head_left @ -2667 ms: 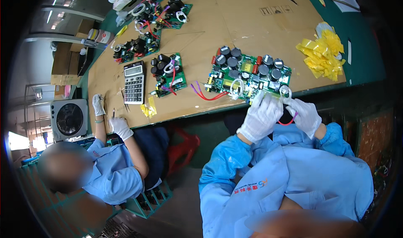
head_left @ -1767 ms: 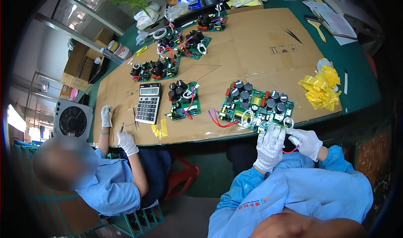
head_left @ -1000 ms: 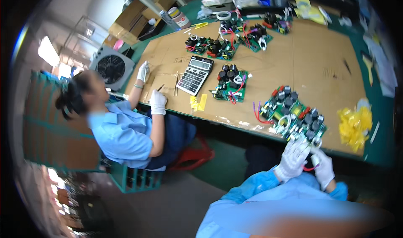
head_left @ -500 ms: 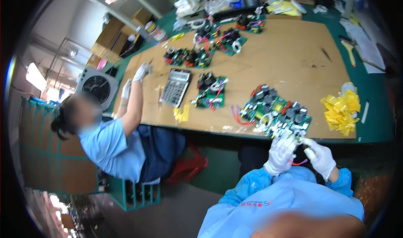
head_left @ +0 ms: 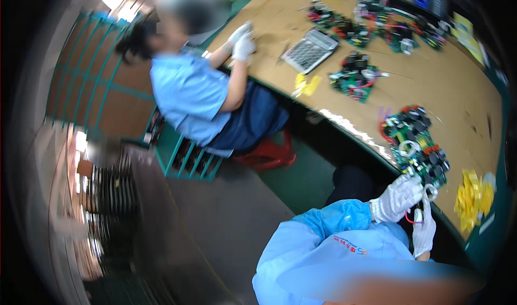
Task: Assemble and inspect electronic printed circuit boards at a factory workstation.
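Cardboard-covered table (head_left: 458, 97) carries circuit boards (head_left: 417, 143), calculator (head_left: 311, 49), yellow strips (head_left: 474, 197).

I wear a white knit glove on my left hand (head_left: 397, 198) and another on my right hand (head_left: 424, 230); both fit closely and end in a ribbed cuff at the wrist. My sleeves (head_left: 338, 218) are light blue, loose and creased, gathered where they meet the gloves. The same light blue cloth covers my chest, with a small mark in red and blue stitched or printed on it
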Available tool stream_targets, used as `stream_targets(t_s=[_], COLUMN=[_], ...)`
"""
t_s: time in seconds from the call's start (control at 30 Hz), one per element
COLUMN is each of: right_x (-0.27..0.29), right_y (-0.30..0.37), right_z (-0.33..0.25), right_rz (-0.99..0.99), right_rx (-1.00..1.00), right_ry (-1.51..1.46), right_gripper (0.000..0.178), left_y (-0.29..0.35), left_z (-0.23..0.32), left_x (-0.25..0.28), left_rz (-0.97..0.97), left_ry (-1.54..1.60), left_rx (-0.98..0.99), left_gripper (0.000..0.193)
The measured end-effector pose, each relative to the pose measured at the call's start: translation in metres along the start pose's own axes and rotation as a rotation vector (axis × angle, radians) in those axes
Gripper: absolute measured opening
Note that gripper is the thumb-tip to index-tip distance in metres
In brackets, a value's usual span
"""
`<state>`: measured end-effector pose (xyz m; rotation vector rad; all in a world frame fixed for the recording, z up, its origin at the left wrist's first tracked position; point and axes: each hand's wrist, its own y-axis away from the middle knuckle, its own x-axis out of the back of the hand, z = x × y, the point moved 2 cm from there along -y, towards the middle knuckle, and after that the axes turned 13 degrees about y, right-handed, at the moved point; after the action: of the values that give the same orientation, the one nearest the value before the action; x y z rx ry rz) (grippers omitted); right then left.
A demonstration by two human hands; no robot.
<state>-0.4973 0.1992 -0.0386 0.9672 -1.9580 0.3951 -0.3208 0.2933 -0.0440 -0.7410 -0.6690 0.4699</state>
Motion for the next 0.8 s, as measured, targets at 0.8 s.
stream_targets(t_s=[0.8], right_x=[0.073], right_y=[-0.014], right_z=[-0.028], right_rz=[0.153], right_rx=[0.149], right_ry=[0.307], right_gripper=[0.038], left_y=[0.000], left_z=[-0.003], left_x=[-0.010], left_rz=[0.262], left_ry=[0.058], left_rx=[-0.220], left_gripper=[0.022])
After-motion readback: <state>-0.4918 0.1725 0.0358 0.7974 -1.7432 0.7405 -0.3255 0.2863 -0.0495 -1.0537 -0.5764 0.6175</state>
